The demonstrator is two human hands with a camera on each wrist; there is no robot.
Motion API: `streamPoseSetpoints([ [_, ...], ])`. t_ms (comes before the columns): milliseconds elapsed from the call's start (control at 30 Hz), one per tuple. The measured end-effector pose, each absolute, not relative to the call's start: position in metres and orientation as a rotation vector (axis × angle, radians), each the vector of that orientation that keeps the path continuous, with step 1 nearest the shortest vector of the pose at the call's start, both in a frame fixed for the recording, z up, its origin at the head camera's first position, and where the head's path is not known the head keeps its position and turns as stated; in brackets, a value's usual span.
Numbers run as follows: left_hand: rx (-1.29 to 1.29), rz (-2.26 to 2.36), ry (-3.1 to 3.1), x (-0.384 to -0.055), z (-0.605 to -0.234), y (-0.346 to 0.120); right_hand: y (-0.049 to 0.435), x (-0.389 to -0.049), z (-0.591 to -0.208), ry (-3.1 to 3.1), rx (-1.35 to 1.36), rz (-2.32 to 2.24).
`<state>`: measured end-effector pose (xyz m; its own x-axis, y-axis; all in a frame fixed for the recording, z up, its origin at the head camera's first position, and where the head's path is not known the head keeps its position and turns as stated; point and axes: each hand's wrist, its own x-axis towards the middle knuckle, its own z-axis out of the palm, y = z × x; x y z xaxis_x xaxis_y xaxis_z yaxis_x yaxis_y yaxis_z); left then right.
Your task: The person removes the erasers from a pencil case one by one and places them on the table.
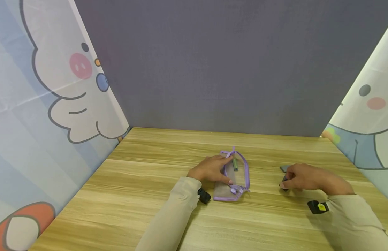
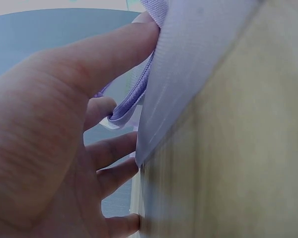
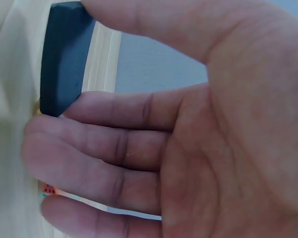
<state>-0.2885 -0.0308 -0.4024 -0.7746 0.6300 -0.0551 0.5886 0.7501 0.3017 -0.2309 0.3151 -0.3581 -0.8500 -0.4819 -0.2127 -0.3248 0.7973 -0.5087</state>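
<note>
A clear pouch with purple zipper trim [image 1: 247, 170] lies on the wooden table, its mouth spread. My left hand [image 1: 211, 169] rests at its left edge, thumb and index finger held apart along the opening. In the left wrist view the thumb touches the pouch's pale mesh side [image 2: 184, 64] and the index fingertip meets the purple zipper [image 2: 134, 94]. Inside the pouch are a green stick-like item [image 1: 235, 164] and a small purple piece [image 1: 233, 191]. To the right, my right hand [image 1: 305, 177] pinches a small dark block with a slanted end [image 3: 64, 59] between thumb and index finger.
A flat grey piece [image 1: 284, 168] lies just beyond the right hand. A small red item with dark spots [image 3: 49, 189] shows behind the fingers in the right wrist view. A grey panel [image 1: 206, 69] stands at the table's back, with cartoon-print cloth [image 1: 65, 80] on both sides.
</note>
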Motion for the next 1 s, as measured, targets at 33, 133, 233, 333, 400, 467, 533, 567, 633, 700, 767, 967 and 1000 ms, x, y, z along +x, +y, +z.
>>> streamPoseSetpoints([
  [33,0.978,0.408,2.791,-0.2885,-0.4024,-0.0311,0.3149,-0.2311,-0.3584,2.649,-0.618,-0.669],
  [133,0.976,0.421,2.786,-0.2887,-0.4026,-0.0317,0.3139,-0.2315,-0.3594,2.644,-0.622,-0.670],
  [233,0.974,0.427,2.786,-0.2886,-0.4024,-0.0321,0.3122,-0.2316,-0.3596,2.648,-0.613,-0.661],
  [333,0.970,0.430,2.786,-0.2883,-0.4018,-0.0321,0.3099,-0.2311,-0.3595,2.653,-0.615,-0.647],
  [400,0.970,0.428,2.787,-0.2881,-0.4015,-0.0320,0.3089,-0.2308,-0.3593,2.647,-0.618,-0.642],
  [467,0.969,0.429,2.788,-0.2881,-0.4015,-0.0321,0.3082,-0.2305,-0.3589,2.640,-0.628,-0.643],
  [533,0.969,0.430,2.788,-0.2883,-0.4017,-0.0320,0.3080,-0.2303,-0.3584,2.634,-0.629,-0.642],
  [567,0.968,0.431,2.788,-0.2884,-0.4017,-0.0319,0.3081,-0.2302,-0.3582,2.632,-0.627,-0.642],
  [633,0.968,0.437,2.786,-0.2886,-0.4017,-0.0317,0.3083,-0.2301,-0.3578,2.631,-0.625,-0.643],
  [700,0.971,0.436,2.786,-0.2886,-0.4016,-0.0317,0.3088,-0.2301,-0.3576,2.634,-0.623,-0.636],
  [767,0.974,0.433,2.786,-0.2883,-0.4014,-0.0318,0.3092,-0.2303,-0.3574,2.634,-0.616,-0.635],
  [967,0.979,0.432,2.785,-0.2882,-0.4016,-0.0320,0.3096,-0.2320,-0.3575,2.660,-0.605,-0.597],
  [1000,0.980,0.433,2.785,-0.2885,-0.4017,-0.0319,0.3096,-0.2324,-0.3574,2.659,-0.597,-0.593],
])
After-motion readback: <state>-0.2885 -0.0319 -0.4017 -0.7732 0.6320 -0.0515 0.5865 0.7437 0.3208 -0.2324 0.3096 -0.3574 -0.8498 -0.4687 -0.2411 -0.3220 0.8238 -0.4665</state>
